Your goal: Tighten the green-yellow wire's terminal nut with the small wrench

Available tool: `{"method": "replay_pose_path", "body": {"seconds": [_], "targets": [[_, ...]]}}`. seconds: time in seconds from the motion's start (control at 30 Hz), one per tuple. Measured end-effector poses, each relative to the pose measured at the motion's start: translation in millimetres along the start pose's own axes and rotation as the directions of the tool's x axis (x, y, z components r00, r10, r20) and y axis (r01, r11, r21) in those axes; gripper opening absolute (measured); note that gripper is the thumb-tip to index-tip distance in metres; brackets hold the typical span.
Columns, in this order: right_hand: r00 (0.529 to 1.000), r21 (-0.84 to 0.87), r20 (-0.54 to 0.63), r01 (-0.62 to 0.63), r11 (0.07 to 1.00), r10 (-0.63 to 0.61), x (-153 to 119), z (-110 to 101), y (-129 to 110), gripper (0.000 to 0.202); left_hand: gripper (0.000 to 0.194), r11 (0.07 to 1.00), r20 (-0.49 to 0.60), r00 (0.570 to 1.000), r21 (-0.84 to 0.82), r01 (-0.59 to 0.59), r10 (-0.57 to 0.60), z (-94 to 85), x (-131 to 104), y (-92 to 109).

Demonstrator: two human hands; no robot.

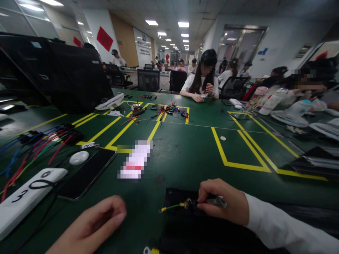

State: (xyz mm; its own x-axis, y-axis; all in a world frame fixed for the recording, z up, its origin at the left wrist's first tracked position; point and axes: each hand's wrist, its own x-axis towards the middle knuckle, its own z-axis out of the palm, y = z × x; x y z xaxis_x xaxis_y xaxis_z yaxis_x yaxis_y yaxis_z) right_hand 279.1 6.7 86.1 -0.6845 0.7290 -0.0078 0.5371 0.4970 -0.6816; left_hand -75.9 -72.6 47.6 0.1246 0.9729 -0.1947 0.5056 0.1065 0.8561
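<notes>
My right hand (222, 199) is closed on an open-ended wrench (218, 201), whose metal jaw sticks out beside the palm. Its fingertips are at a small metal fastening on a black object (182, 233) at the front edge. From that fastening a short green-yellow wire (173, 207) runs left and ends in a ring terminal. Another ring terminal (148, 250) shows at the bottom edge, partly cut off. Over the table at lower left is my left hand (103, 218), its fingers loosely curled, slightly blurred, with nothing visible in them.
A black phone (87, 173) and a white power strip (26, 197) lie at left, near colored wires (53, 141). Farther back are a tangle of wires (169, 109) and a black case (53, 74). Across the green table (185, 151) sits a person (202, 77).
</notes>
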Motion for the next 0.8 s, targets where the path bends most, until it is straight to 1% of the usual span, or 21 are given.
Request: {"method": "replay_pose_path", "body": {"seconds": [0.03, 0.07, 0.1, 0.17, 0.2, 0.27, 0.37, 0.43, 0.5, 0.57, 0.63, 0.7, 0.77, 0.8], "targets": [[1.000, 0.004, 0.006, 0.004, 1.000, -0.004, 0, -1, 0, 0.006, 0.015, 0.997, 0.105, 0.991, 0.000, -0.078, 0.077, 4.9, 14, 11], [1.000, 0.007, 0.013, 0.007, 1.000, -0.007, 1, -3, 0, 0.005, 0.013, 0.988, 0.152, 0.977, 0.003, -0.154, 0.152, 11.5, 27, 22], [1.000, 0.010, 0.024, 0.011, 1.000, -0.011, 2, -4, 0, 0.006, 0.018, 0.972, 0.170, 0.959, 0.018, -0.233, 0.227, 19.2, 40, 33], [0.998, 0.017, 0.060, 0.022, 1.000, -0.023, 7, -5, 0, 0.007, 0.032, 0.922, 0.228, 0.899, 0.007, -0.386, 0.374, 35.2, 59, 48], [0.996, 0.022, 0.082, 0.028, 0.999, -0.030, 10, -6, 0, 0.007, 0.036, 0.905, 0.263, 0.873, -0.002, -0.426, 0.412, 42.2, 66, 52], [0.993, 0.036, 0.115, 0.033, 0.999, -0.037, 17, -6, 1, 0.007, 0.045, 0.888, 0.308, 0.839, -0.054, -0.456, 0.449, 52.5, 73, 54], [0.994, 0.058, 0.109, 0.012, 0.998, -0.018, 22, -6, 0, 0.011, 0.054, 0.886, 0.317, 0.828, -0.139, -0.442, 0.462, 58.3, 74, 46], [0.997, 0.060, 0.071, -0.017, 0.998, 0.012, 18, -6, -2, 0.016, 0.060, 0.886, 0.317, 0.827, -0.157, -0.437, 0.464, 57.7, 72, 40], [0.999, 0.052, 0.014, -0.049, 0.997, 0.049, 9, -4, -4, 0.014, 0.062, 0.881, 0.313, 0.823, -0.163, -0.445, 0.474, 54.8, 69, 36], [0.996, 0.038, -0.048, -0.078, 0.996, 0.080, -1, -2, -5, 0.008, 0.054, 0.878, 0.305, 0.823, -0.165, -0.450, 0.479, 50.1, 67, 37], [0.992, 0.022, -0.093, -0.086, 0.996, 0.087, -8, 2, -5, 0.006, 0.040, 0.883, 0.302, 0.831, -0.132, -0.450, 0.468, 44.6, 65, 40], [0.991, 0.011, -0.114, -0.069, 0.998, 0.070, -11, 7, -5, 0.007, 0.023, 0.897, 0.326, 0.846, -0.017, -0.442, 0.423, 40.0, 63, 46], [0.992, 0.009, -0.117, -0.044, 0.999, 0.045, -11, 11, -4, 0.009, 0.006, 0.910, 0.345, 0.877, 0.123, -0.395, 0.334, 37.7, 63, 53], [0.993, 0.010, -0.114, -0.034, 0.999, 0.035, -9, 12, -3, 0.011, 0.010, 0.907, 0.357, 0.884, 0.179, -0.382, 0.302, 37.5, 63, 55]]}}
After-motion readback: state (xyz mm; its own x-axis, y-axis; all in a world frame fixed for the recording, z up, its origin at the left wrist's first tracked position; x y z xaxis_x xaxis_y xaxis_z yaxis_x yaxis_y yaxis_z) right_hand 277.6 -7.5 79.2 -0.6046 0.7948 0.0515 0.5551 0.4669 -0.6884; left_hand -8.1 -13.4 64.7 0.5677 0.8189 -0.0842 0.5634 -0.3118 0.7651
